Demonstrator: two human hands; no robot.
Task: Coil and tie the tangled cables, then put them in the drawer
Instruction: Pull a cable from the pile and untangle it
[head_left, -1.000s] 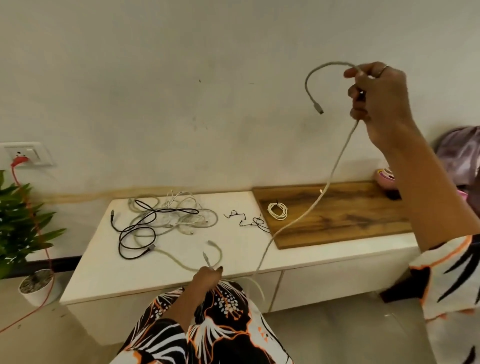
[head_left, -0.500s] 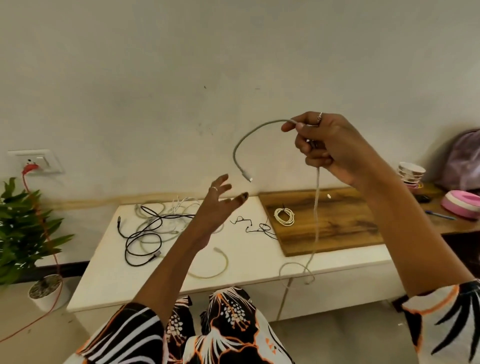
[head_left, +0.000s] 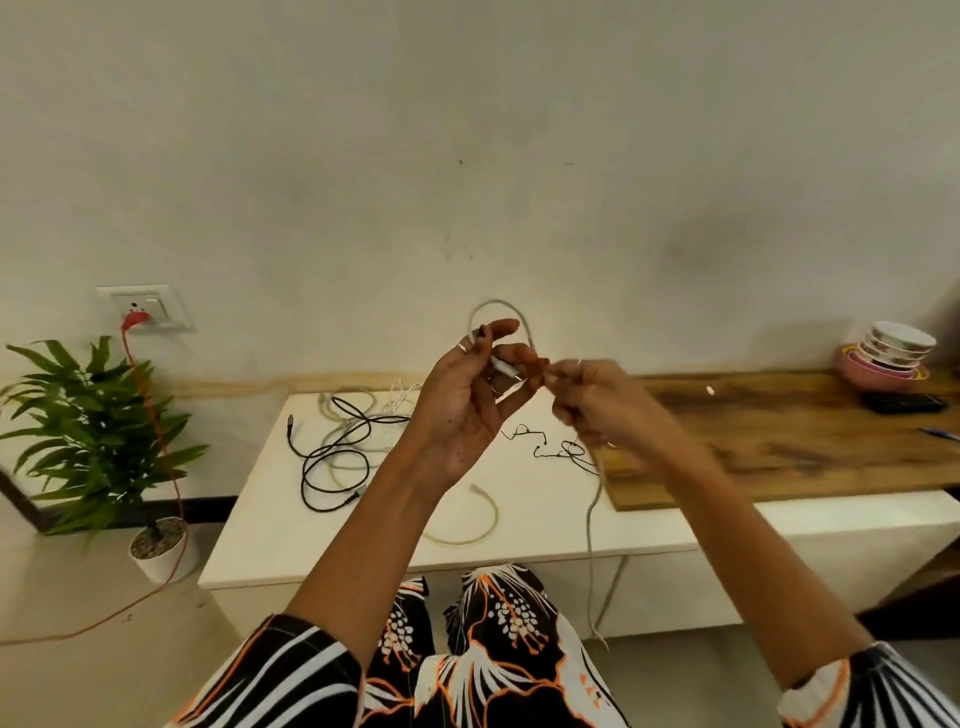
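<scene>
White cabinet top (head_left: 270, 525) carried a wooden board (head_left: 779, 441), black cable (head_left: 332, 457) tangled with pale ones. Above it, left hand (head_left: 467, 405) pinched the grey cable (head_left: 592, 519) plug end, loop arching over; right hand (head_left: 597, 405) gripped the cable, rest hanging down.

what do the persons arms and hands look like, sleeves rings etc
Both forearms are bare. The left sleeve is black with white stripes and thin orange lines; the right sleeve has the same print with a pale cuff. The left hand wears a ring and dark nail polish. The right hand also has a ring.
</scene>
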